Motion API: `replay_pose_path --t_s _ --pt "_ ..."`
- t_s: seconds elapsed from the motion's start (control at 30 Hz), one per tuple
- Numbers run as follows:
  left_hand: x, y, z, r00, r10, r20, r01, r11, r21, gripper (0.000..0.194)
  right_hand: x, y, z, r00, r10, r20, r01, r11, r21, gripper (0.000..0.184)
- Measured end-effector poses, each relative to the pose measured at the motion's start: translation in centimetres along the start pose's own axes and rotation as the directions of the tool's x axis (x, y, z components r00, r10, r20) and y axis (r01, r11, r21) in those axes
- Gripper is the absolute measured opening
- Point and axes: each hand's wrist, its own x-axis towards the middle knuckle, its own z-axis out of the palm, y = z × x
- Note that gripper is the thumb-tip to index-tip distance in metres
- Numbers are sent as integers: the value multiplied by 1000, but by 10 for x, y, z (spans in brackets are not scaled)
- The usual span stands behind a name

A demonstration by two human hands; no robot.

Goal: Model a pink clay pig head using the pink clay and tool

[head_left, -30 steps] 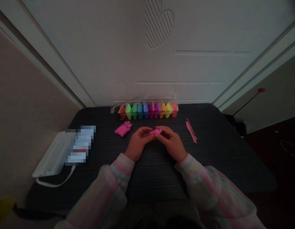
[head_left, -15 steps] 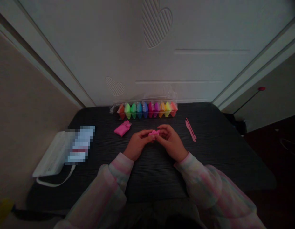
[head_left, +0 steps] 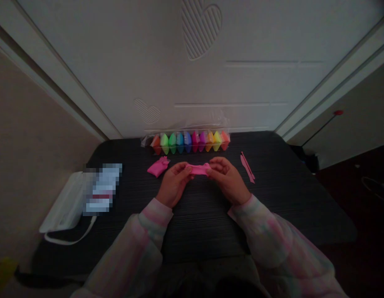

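Note:
A strip of pink modelling clay [head_left: 198, 169] is stretched between my two hands, above the dark table. My left hand [head_left: 174, 182] pinches its left end between thumb and fingers. At the other end, the thumb and fingers of my right hand [head_left: 228, 180] are closed on the clay. Just left of my left hand lies a crumpled pink packet [head_left: 158, 167]. Slim pink modelling tools [head_left: 247, 167] rest on the table to the right of my right hand.
Along the back of the dark table [head_left: 204, 227] stands a row of several coloured clay packs [head_left: 187, 142] in clear plastic. At the left lie a white box-like device [head_left: 63, 203] with a cable [head_left: 69, 242] and a blurred-out screen [head_left: 103, 188]. A white panel [head_left: 133, 62] rises behind.
My hands have moved apart, pulling the pink clay from a small bunched lump into a longer strip. The view has shifted slightly.

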Motion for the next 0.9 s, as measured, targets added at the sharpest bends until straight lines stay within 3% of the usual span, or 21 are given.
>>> replay_pose_path --t_s 0.23,0.3,0.4,0.5,0.63,0.73,0.8,0.9 --pt "1 8 -5 998 -58 16 59 990 -127 16 2 -19 -11 988 5 -157 19 989 148 24" --pt "-1 8 -6 994 -93 60 102 983 -154 15 2 -22 -13 990 12 -138 13 984 180 24" --pt "-4 5 -5 979 -156 135 176 973 -148 17 -1 -18 -9 998 59 -11 -56 984 169 22" --pt "-7 0 -1 964 -186 190 210 971 -113 20 -4 -4 -1 994 72 84 -81 991 105 19" --pt "-9 -4 5 972 -146 183 163 983 -81 17 -4 10 5 994 -99 53 103 992 -74 11" --pt "-9 -5 7 978 -142 152 151 987 -53 15 -3 10 2 979 -202 36 203 933 -296 5" --pt "-8 -5 6 985 -123 117 128 991 -38 15 -3 7 0 976 -204 75 218 902 -373 6" --pt "-6 -6 4 997 -53 47 53 999 -2 16 -3 5 -2 982 -159 104 185 923 -337 15"
